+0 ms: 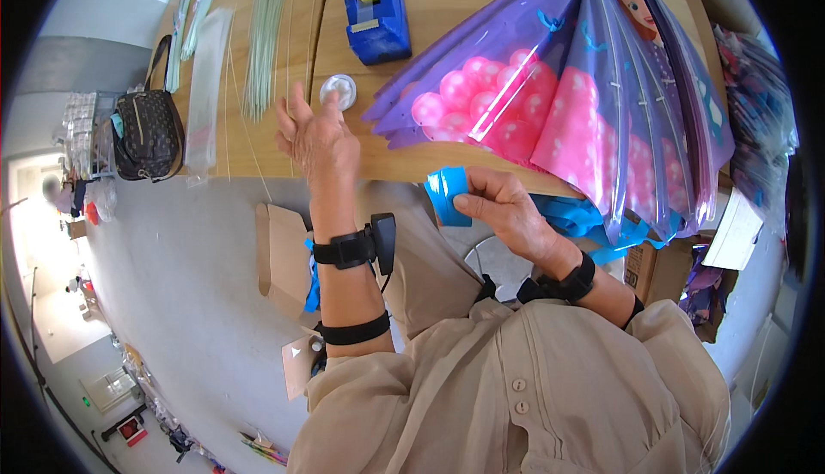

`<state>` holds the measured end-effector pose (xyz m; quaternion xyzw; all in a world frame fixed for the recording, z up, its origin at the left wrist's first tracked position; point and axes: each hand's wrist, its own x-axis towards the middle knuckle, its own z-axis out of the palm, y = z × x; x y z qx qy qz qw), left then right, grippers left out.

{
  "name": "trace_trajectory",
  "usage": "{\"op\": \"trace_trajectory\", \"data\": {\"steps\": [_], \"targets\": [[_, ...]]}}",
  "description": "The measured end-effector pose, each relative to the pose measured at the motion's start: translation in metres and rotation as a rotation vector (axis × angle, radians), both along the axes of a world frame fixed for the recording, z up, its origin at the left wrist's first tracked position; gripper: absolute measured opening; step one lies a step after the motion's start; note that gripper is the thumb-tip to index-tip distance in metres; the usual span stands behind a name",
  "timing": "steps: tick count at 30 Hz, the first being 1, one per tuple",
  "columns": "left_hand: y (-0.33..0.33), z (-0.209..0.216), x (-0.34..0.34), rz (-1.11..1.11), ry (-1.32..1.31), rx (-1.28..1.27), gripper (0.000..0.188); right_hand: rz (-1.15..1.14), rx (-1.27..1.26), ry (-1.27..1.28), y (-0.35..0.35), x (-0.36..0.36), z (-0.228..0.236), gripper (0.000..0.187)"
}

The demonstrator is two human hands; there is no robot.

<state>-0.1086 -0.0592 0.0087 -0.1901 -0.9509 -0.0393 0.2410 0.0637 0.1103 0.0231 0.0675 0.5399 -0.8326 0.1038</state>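
Observation:
My right hand [509, 214] pinches a shiny folded piece of blue plastic ribbon [447, 196] between thumb and fingers, just off the table's front edge. My left hand [322, 134] reaches over the wooden table [382, 152] with its fingers apart and nothing gripped in them. Its fingertips are at a small round white dish [339, 91] with something whitish inside; whether they touch it I cannot tell. To the right lie overlapping purple and pink printed plastic sheets [516, 100], crossed by thin pale rods.
A blue tape dispenser [375, 23] with yellow tape stands beyond the dish. Bundled thin pale rods [268, 36] and a clear plastic sleeve [204, 100] lie left, near a dark bag [148, 134]. More blue ribbon [571, 216] hangs below the table edge, beside cardboard boxes [657, 272].

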Motion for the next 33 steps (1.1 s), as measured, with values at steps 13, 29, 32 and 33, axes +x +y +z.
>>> {"op": "trace_trajectory", "data": {"steps": [13, 29, 32, 33], "targets": [[0.031, 0.024, 0.102, -0.22, -1.087, 1.441, 0.017, -0.351, 0.007, 0.039, -0.008, -0.015, -0.018, 0.008], [0.026, 0.009, 0.101, -0.108, -0.964, 1.589, 0.008, -0.434, -0.024, -0.057, -0.009, -0.012, -0.022, 0.01], [0.018, 0.016, 0.088, -0.01, -0.728, 1.312, 0.007, -0.366, 0.253, 0.075, 0.003, -0.009, -0.025, 0.012], [0.021, 0.02, 0.083, -0.058, -0.718, 1.286, 0.007, -0.312, 0.513, 0.266, 0.01, -0.012, -0.021, 0.017]]}}
